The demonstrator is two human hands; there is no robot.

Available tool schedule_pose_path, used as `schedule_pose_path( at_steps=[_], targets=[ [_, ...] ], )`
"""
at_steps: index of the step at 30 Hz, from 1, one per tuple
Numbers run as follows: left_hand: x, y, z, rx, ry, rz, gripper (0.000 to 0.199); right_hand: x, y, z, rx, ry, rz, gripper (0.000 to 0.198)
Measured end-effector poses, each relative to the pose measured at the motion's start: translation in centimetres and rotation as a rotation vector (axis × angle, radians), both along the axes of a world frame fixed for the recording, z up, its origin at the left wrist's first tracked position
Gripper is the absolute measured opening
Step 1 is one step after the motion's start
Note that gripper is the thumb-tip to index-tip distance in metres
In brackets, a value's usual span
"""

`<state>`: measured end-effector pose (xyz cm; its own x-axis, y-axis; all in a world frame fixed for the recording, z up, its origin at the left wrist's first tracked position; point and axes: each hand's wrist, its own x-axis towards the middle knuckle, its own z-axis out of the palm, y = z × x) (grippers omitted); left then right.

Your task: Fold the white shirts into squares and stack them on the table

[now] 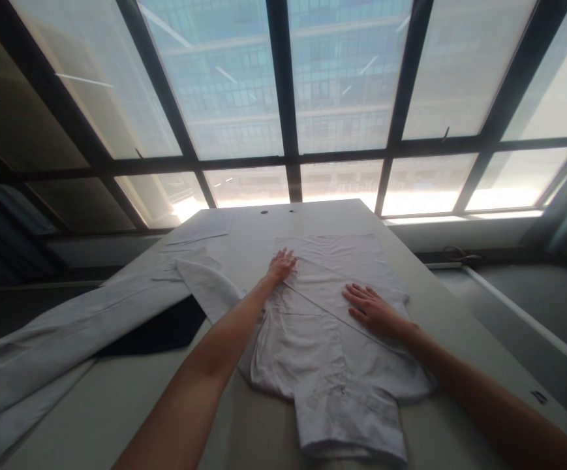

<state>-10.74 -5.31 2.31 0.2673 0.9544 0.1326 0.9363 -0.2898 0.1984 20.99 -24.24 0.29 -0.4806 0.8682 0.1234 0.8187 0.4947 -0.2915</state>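
A white short-sleeved garment, seemingly a shirt, lies spread on the white table, one sleeve pointing toward me. My left hand rests on its far left part, fingers stretched out beside a fold line. Flat on the cloth to the right, my right hand has its fingers spread. A long crease runs diagonally between the two hands. Neither hand grips the fabric. My left forearm hides part of the garment's left edge.
More white clothing lies at the left, hanging toward the table's edge, with a dark navy piece beneath it. White sheets lie at the far left corner. Large windows stand behind the table. A small dark mark shows at right.
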Motion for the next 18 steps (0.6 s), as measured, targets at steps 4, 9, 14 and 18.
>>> schedule_pose_path(
  at_steps=[4,9,14,18],
  targets=[
    [-2.6,-0.6,3.3,0.109,-0.084,-0.013,0.05,0.1,0.1,-0.1,0.007,0.009,0.012,0.058],
    [-9.1,-2.9,6.8,0.185,-0.15,0.054,0.041,0.2,0.4,-0.6,0.021,0.027,0.021,0.057],
    [-17.7,-5.3,7.9,0.263,-0.299,0.313,0.029,0.2,0.5,-0.9,0.038,0.025,0.023,0.057],
    [-23.2,-6.7,7.5,0.321,-0.281,0.466,0.021,0.4,0.5,-1.1,0.047,0.024,0.028,0.057]
  ],
)
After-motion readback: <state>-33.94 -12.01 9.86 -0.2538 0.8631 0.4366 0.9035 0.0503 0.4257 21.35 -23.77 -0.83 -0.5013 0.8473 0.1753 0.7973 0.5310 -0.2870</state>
